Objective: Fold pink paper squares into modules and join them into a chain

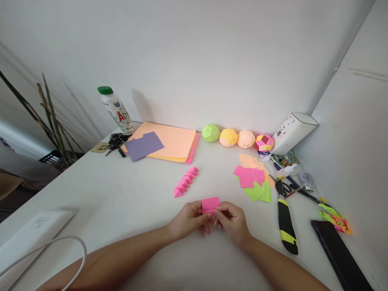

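Note:
A small pink piece of paper (210,203) is held up between both hands, with a crease line across its lower part. My left hand (191,218) pinches its left side, fingers closed. At its lower right, my right hand (232,220) grips the paper between thumb and fingers. Beyond the hands, a slanting row of folded pink paper pieces (186,182) lies on the white table (130,198). To the right is a pile of pink paper scraps (249,176) with green scraps (258,191) and peach ones partly beneath.
Faceted paper balls (228,138) line the wall. Peach sheets (169,139) and a purple paper (144,145) lie left, near a bottle (117,111) and keys (117,142). At right are a black-and-yellow-handled tool (286,226), a black case (341,254) and a white box (292,133). A white device (36,238) sits front left.

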A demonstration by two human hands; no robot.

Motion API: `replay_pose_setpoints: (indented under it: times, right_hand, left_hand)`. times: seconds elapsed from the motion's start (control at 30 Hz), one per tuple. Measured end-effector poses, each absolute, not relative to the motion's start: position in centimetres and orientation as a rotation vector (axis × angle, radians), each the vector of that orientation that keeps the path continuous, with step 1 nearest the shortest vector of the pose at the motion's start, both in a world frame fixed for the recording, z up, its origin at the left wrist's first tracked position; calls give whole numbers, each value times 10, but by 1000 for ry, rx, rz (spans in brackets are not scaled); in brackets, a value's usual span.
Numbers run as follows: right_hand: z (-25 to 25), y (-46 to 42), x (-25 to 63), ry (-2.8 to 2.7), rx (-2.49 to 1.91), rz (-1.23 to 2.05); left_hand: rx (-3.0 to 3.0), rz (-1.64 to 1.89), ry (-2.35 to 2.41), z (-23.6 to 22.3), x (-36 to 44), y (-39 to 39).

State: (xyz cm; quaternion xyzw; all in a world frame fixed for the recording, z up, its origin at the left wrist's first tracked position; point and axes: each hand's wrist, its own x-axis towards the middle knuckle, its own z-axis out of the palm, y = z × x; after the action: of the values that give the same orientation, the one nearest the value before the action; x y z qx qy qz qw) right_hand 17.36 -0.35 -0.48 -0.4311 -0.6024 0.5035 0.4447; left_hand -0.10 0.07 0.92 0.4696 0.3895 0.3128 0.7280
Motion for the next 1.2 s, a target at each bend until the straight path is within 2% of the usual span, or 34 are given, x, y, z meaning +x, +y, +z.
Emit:
replay_pose_setpoints:
  times: [0.37, 0.7, 0.83, 1.2]
  right_hand:
    - [-2, -4, 173, -1510, -1104, 1230]
    - [5, 2, 173, -1454, -1101, 1446]
    - [10, 4, 174, -1591, -1040, 1424]
    - [7, 3, 177, -1486, -1135, 1522]
  left_hand:
    - [1023, 665, 879, 13, -1, 0]
    - [905, 742, 847, 7, -3, 4]
    - [896, 748, 836, 8, -3, 5]
    - [892, 758, 830, 3, -4, 4]
